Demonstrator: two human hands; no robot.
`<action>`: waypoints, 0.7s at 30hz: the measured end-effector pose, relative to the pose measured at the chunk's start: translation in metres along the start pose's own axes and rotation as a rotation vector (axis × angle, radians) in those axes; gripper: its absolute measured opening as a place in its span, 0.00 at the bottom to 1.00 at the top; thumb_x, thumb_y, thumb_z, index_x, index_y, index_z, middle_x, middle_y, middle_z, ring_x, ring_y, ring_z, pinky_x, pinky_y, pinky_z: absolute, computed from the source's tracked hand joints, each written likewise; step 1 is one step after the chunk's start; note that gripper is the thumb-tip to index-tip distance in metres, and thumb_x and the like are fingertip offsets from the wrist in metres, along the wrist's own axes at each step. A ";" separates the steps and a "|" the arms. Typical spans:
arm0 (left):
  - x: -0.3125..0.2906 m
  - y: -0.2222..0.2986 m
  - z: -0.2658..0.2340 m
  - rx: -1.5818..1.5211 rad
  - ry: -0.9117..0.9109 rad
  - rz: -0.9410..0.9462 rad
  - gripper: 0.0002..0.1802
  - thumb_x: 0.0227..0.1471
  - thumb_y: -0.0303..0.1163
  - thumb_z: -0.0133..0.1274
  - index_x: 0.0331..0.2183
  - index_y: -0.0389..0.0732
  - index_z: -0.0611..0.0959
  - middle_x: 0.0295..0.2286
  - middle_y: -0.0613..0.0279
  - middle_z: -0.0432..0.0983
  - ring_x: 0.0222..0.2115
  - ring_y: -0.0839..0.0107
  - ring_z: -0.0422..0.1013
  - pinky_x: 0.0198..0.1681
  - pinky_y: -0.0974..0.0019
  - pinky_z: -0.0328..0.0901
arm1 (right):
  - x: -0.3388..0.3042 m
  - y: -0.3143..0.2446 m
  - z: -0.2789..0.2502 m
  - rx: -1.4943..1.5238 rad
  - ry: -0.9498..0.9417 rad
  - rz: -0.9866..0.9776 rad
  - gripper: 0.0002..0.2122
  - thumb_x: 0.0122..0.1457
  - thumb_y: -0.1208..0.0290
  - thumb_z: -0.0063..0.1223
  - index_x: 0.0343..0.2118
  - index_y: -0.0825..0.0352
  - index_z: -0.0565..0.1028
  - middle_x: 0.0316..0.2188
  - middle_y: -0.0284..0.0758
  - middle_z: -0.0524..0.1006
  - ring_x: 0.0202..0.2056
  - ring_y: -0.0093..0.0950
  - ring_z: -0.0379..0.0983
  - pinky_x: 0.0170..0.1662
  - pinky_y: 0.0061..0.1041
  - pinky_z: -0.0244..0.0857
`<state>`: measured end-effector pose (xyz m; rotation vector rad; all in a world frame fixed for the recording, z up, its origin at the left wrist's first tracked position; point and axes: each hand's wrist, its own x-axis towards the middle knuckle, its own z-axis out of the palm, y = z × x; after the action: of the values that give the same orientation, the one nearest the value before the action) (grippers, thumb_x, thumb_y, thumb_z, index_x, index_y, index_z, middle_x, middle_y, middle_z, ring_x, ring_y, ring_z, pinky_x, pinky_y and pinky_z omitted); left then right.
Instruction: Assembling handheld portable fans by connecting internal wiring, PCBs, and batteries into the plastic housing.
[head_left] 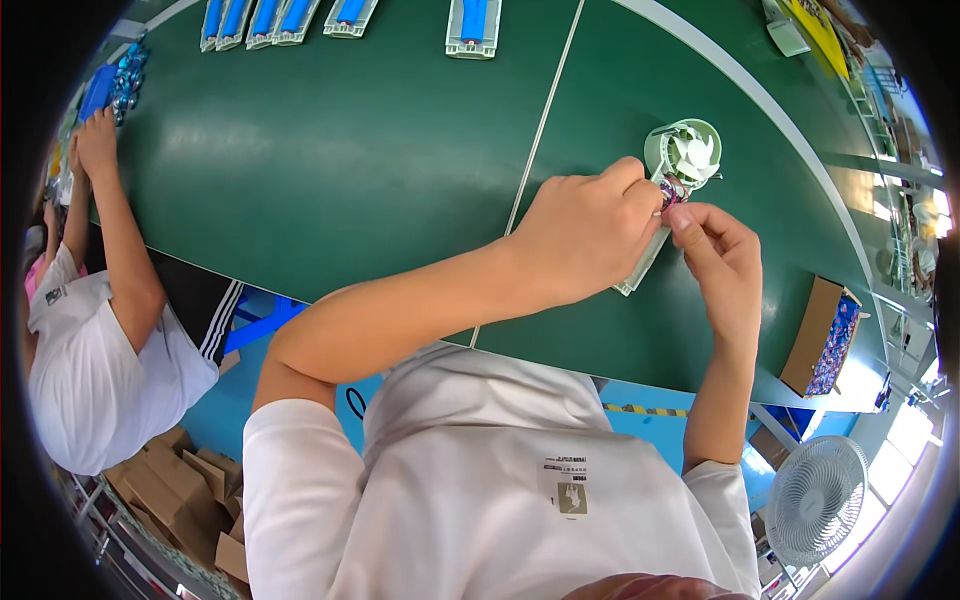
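Note:
A pale green handheld fan housing (628, 283) lies on the green table, its round head away from me. White fan blades (695, 154) sit inside the head. Thin purple and dark wires (674, 190) bunch up at the neck below the blades. My left hand (588, 235) is closed over the handle by the wires; its fingertips are mostly hidden. From the right, my right hand (722, 255) pinches at the wires with thumb and forefinger, its other fingers curled.
Several handle halves with blue cylindrical cells (474, 22) line the far edge. An open cardboard box (812, 335) of small blue-and-red parts stands at right. At far left, a co-worker's hand (97, 145) is by blue parts (127, 82). A floor fan (818, 500) stands lower right.

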<state>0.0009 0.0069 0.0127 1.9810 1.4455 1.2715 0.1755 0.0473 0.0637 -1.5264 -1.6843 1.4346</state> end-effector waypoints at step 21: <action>-0.001 -0.001 -0.009 0.033 -0.254 -0.162 0.17 0.52 0.37 0.58 0.24 0.31 0.77 0.15 0.49 0.75 0.17 0.52 0.75 0.21 0.57 0.70 | 0.017 0.034 0.017 0.019 0.292 -0.368 0.07 0.54 0.82 0.63 0.36 0.73 0.82 0.22 0.23 0.70 0.24 0.11 0.58 0.26 0.14 0.50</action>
<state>-0.0068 0.0050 0.0162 1.9209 1.4732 0.8975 0.1715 0.0509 0.0221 -1.2605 -1.6571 0.9841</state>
